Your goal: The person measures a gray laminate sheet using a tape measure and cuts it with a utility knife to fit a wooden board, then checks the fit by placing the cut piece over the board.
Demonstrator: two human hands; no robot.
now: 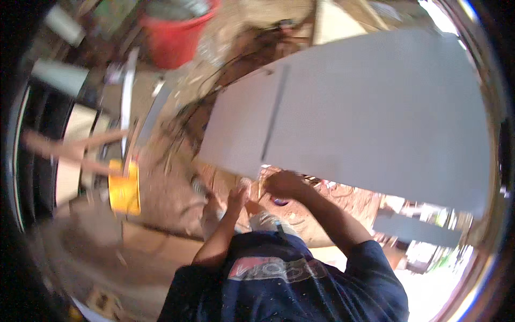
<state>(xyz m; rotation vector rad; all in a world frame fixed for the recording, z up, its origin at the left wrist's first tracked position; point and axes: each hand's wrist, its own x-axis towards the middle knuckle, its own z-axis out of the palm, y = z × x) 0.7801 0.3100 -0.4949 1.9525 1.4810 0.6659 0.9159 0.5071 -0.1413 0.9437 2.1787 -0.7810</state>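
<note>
A large flat grey panel (pixel 386 112) fills the right and middle of the head view, with a narrow dark strip (pixel 276 112) lying across it toward its left end. By the panel's near edge, my right hand (pixel 282 184) is curled closed; what its fingers hold, if anything, is hidden. My left hand (pixel 239 197) is a little left of it, in front of my body and apart from the panel. Motion blur smears its fingers, so their pose is unclear.
A red bucket (pixel 174 43) with grey contents stands at the far left. Nearer on the left are a yellow container (pixel 124 188) and blurred wooden bars (pixel 80 150). Cables and scraps litter the brown ground. A grey strip (pixel 418 229) lies beyond the panel's near right edge.
</note>
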